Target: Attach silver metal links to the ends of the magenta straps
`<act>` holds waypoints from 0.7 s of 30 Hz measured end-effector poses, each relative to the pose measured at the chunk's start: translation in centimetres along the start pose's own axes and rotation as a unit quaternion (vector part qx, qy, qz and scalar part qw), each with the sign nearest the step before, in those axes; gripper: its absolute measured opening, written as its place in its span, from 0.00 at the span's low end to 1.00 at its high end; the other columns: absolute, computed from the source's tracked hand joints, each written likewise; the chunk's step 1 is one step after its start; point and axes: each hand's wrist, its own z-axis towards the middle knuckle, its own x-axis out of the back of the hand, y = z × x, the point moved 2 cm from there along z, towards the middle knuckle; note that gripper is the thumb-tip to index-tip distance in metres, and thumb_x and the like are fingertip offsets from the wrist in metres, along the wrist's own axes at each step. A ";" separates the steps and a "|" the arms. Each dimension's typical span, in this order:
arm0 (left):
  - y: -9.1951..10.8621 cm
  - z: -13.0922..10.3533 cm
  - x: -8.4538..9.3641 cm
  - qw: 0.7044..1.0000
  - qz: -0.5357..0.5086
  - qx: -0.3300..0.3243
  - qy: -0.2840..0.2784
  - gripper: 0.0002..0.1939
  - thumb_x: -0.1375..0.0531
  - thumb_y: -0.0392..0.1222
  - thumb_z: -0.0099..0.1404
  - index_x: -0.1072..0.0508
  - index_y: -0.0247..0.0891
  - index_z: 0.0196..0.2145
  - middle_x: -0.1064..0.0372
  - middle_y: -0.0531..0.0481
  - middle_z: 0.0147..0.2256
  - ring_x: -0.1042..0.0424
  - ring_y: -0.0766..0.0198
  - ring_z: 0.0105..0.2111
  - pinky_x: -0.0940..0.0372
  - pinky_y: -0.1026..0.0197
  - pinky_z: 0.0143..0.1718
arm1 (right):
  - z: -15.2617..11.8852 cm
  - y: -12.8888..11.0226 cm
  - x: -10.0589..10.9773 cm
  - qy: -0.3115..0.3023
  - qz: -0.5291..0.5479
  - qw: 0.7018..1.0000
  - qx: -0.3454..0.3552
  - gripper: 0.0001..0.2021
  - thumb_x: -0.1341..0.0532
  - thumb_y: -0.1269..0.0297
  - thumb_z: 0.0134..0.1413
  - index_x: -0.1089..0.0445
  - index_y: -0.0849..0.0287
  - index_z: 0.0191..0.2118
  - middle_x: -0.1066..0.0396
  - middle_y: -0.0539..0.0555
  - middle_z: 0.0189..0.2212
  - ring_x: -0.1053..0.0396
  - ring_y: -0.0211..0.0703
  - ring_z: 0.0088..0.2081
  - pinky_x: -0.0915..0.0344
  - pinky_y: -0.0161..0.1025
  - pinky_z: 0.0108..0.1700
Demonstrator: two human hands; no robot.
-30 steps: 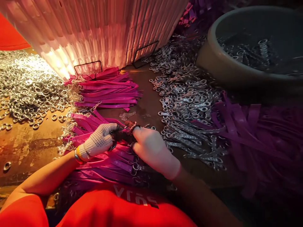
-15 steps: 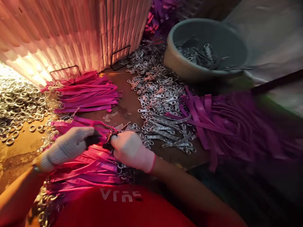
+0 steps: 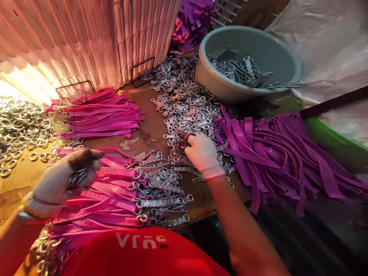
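Note:
My left hand (image 3: 66, 182), in a white glove with dark fingertips, hovers above the left part of a bundle of pink straps (image 3: 115, 180). Its fingers are curled around a few shiny metal rings (image 3: 79, 178), slightly blurred. My right hand (image 3: 201, 153), also gloved, has its fingers bent together down in the pile of silver metal links (image 3: 192, 115) with eyelets at their ends. What its fingertips grip is hidden among the links. At the bundle's right side, rings (image 3: 140, 201) join the straps to silver links (image 3: 169, 202).
Loose rings (image 3: 24, 126) are heaped at left. A second pink strap bundle (image 3: 103, 115) lies before a corrugated sheet (image 3: 86, 46) with wire handles. A grey basin (image 3: 250, 94) holding links stands behind right; purple straps (image 3: 267, 153) are spread at right.
My hands have moved apart. The right has gone from the pink bundle to the link pile; the left has drawn back left. The links on the bundle's right side now show.

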 end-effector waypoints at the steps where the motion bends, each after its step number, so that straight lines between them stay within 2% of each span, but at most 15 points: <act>1: -0.5 0.7 -1.5 0.997 -0.055 0.046 -0.022 0.12 0.43 0.46 0.67 0.25 0.35 0.38 0.33 0.52 0.22 0.45 0.75 0.13 0.51 0.73 0.10 | 0.6 0.9 -0.7 -0.004 -0.016 1.000 -0.016 0.14 0.46 0.74 0.53 0.24 0.69 0.39 0.27 0.69 0.42 0.33 0.58 0.45 0.40 0.47 0.45; 4: -1.7 2.3 -4.6 0.976 -0.163 0.123 -0.072 0.13 0.45 0.44 0.69 0.27 0.32 0.38 0.32 0.50 0.23 0.41 0.74 0.13 0.52 0.73 0.10 | 1.4 2.2 -2.4 0.031 0.028 0.998 -0.053 0.12 0.45 0.75 0.49 0.24 0.67 0.34 0.27 0.69 0.40 0.33 0.58 0.44 0.39 0.47 0.45; 6: -2.3 2.8 -5.5 0.966 -0.186 0.143 -0.104 0.12 0.44 0.44 0.68 0.27 0.31 0.38 0.31 0.49 0.24 0.38 0.73 0.14 0.49 0.73 0.11 | 1.0 2.2 -2.7 0.065 0.068 0.993 -0.075 0.14 0.48 0.72 0.52 0.25 0.67 0.37 0.26 0.68 0.38 0.32 0.57 0.42 0.37 0.48 0.44; 8: -2.6 2.7 -6.0 0.963 -0.170 0.142 -0.151 0.10 0.41 0.42 0.66 0.27 0.31 0.39 0.29 0.49 0.26 0.36 0.72 0.15 0.46 0.72 0.13 | 0.0 1.5 -2.0 0.135 0.131 0.979 -0.081 0.16 0.50 0.67 0.57 0.26 0.64 0.41 0.26 0.66 0.39 0.31 0.55 0.42 0.36 0.49 0.45; 10: -2.7 2.3 -6.1 0.967 -0.118 0.108 -0.198 0.12 0.39 0.41 0.63 0.27 0.32 0.42 0.29 0.50 0.27 0.35 0.72 0.16 0.45 0.71 0.15 | -1.2 -0.2 -0.5 0.193 0.258 0.945 -0.061 0.14 0.49 0.62 0.60 0.27 0.59 0.42 0.25 0.60 0.39 0.29 0.52 0.42 0.35 0.48 0.46; 11: -2.7 2.1 -6.1 0.970 -0.078 0.082 -0.214 0.14 0.38 0.42 0.62 0.27 0.32 0.44 0.29 0.51 0.26 0.36 0.73 0.16 0.46 0.71 0.15 | -1.9 -1.5 0.4 0.179 0.323 0.929 -0.038 0.13 0.47 0.61 0.59 0.28 0.57 0.42 0.25 0.57 0.37 0.29 0.49 0.39 0.34 0.47 0.45; 13: -2.7 1.6 -6.1 0.972 0.004 0.027 -0.231 0.19 0.37 0.44 0.62 0.28 0.33 0.48 0.31 0.53 0.25 0.38 0.73 0.17 0.47 0.70 0.16 | -2.9 -4.9 1.9 0.075 0.412 0.908 0.009 0.12 0.46 0.63 0.58 0.29 0.54 0.44 0.25 0.53 0.34 0.29 0.45 0.31 0.33 0.42 0.37; 14: -2.7 1.4 -6.0 0.971 0.039 -0.001 -0.235 0.20 0.37 0.43 0.62 0.29 0.33 0.50 0.31 0.53 0.25 0.38 0.73 0.18 0.46 0.70 0.17 | -3.3 -6.9 2.5 0.028 0.419 0.907 0.033 0.12 0.44 0.63 0.57 0.28 0.54 0.45 0.25 0.52 0.33 0.30 0.44 0.31 0.33 0.40 0.35; 16: -3.0 1.4 -6.0 0.965 0.078 -0.063 -0.242 0.23 0.38 0.40 0.61 0.30 0.34 0.53 0.29 0.52 0.30 0.35 0.71 0.23 0.40 0.69 0.23 | -3.8 -10.8 3.5 -0.066 0.428 0.897 0.092 0.13 0.40 0.64 0.55 0.28 0.54 0.47 0.24 0.51 0.34 0.28 0.43 0.33 0.32 0.39 0.37; 18: -3.6 1.8 -5.9 0.957 0.088 -0.136 -0.241 0.23 0.39 0.35 0.58 0.30 0.35 0.53 0.27 0.50 0.37 0.30 0.66 0.33 0.34 0.66 0.33 | -3.8 -14.1 3.8 -0.137 0.434 0.876 0.160 0.14 0.40 0.67 0.55 0.27 0.54 0.48 0.23 0.51 0.37 0.27 0.43 0.38 0.32 0.38 0.41; 20: -4.4 2.3 -5.5 0.950 0.095 -0.191 -0.228 0.24 0.40 0.32 0.54 0.29 0.35 0.51 0.28 0.49 0.41 0.30 0.62 0.40 0.33 0.63 0.41 | -3.5 -16.1 3.7 -0.180 0.440 0.856 0.204 0.15 0.42 0.70 0.54 0.26 0.55 0.47 0.23 0.50 0.39 0.27 0.43 0.40 0.32 0.37 0.43; 21: -4.8 2.6 -5.3 0.949 0.099 -0.203 -0.220 0.25 0.40 0.31 0.53 0.29 0.35 0.50 0.28 0.49 0.40 0.31 0.61 0.41 0.33 0.62 0.42 | -3.3 -16.7 3.6 -0.193 0.441 0.850 0.213 0.15 0.42 0.71 0.53 0.26 0.55 0.46 0.23 0.49 0.38 0.27 0.42 0.39 0.33 0.36 0.42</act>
